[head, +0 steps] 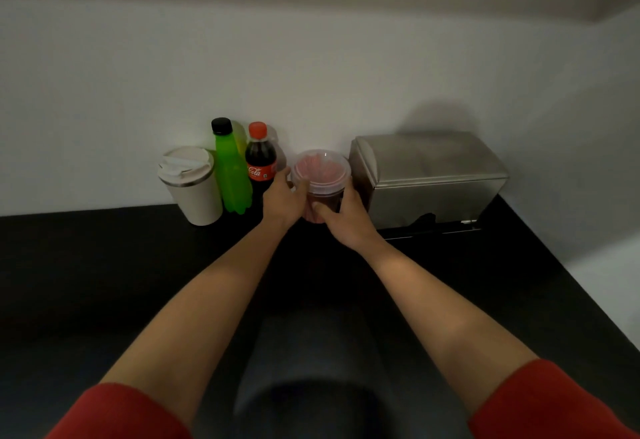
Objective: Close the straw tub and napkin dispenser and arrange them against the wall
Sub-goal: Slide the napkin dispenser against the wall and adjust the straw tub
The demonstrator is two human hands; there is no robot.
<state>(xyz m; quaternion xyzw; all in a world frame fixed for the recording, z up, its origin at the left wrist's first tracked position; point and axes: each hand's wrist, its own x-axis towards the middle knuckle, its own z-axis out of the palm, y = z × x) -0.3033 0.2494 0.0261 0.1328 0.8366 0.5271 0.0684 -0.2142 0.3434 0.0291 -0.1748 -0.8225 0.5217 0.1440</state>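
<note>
A clear round straw tub (322, 172) with reddish straws inside stands on the black counter close to the white wall, a transparent lid on top. My left hand (282, 201) wraps its left side and my right hand (346, 215) grips its right side and front. Directly to the right of the tub sits the steel napkin dispenser (429, 175), its curved lid down, its back near the wall. The tub's lower part is hidden behind my fingers.
Left of the tub, along the wall, stand a cola bottle (261, 158), a green drink bottle (232, 168) and a white lidded travel cup (190, 184). The black counter (138, 265) runs toward me; its right edge (568, 265) slants off beyond the dispenser.
</note>
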